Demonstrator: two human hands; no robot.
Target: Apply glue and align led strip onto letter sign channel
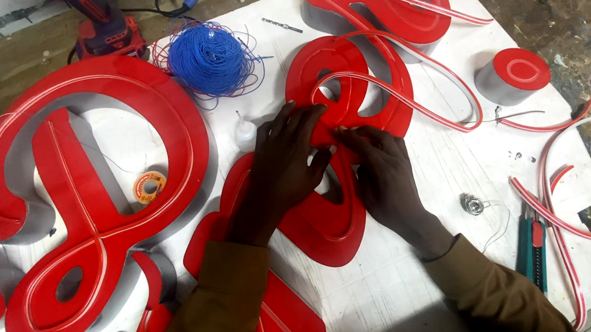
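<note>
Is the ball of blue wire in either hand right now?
No, the blue wire ball lies alone on the white sheet, while both hands press the red letter.

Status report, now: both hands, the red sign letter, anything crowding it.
Left hand and right hand pressing white-and-red flexible light strip onto red curved plastic sign letter. Small white glue bottle beside left hand; blue wire ball behind.

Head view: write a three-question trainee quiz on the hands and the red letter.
1. True or false: both hands press on the red letter.
2. What lies closest above the left hand? A) blue wire ball B) small white bottle C) drill bit
3. Which colour is the strip looping off the letter near the right hand?

Key: 1 true; 2 B, the small white bottle; 3 red and white.
</note>
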